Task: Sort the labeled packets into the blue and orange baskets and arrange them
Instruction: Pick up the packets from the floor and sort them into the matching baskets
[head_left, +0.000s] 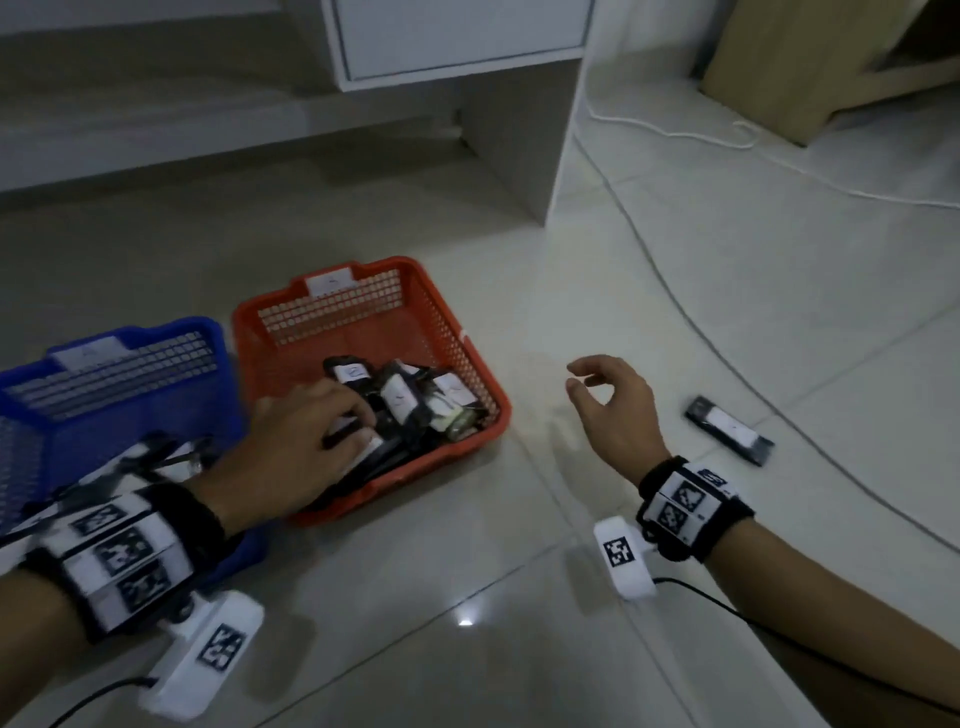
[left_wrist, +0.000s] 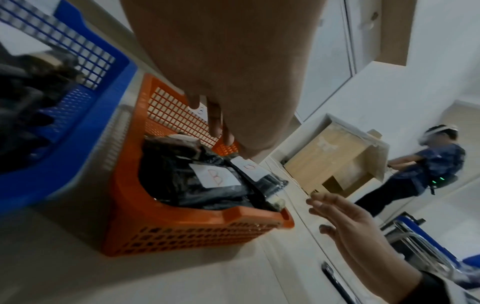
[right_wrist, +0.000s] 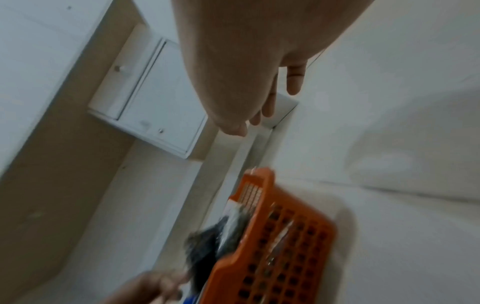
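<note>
The orange basket (head_left: 447, 312) stands on the tiled floor and holds several black packets (head_left: 400, 400) with white labels; two read B (left_wrist: 215, 176). My left hand (head_left: 358, 421) reaches into it, fingers stretched and resting on a packet near the front wall. To its left is the blue basket (head_left: 218, 364), with dark packets (left_wrist: 26, 92) inside. My right hand (head_left: 576, 378) hovers right of the orange basket, fingers loosely curled and holding nothing. One labelled black packet (head_left: 730, 429) lies on the floor to the right of that hand.
A white cabinet (head_left: 457, 41) and its side panel stand behind the baskets. A white cable (head_left: 675, 291) crosses the floor at right, and a cardboard box (head_left: 810, 62) sits far right. Another person (left_wrist: 428, 170) stands farther off beside a blue cart (left_wrist: 428, 236).
</note>
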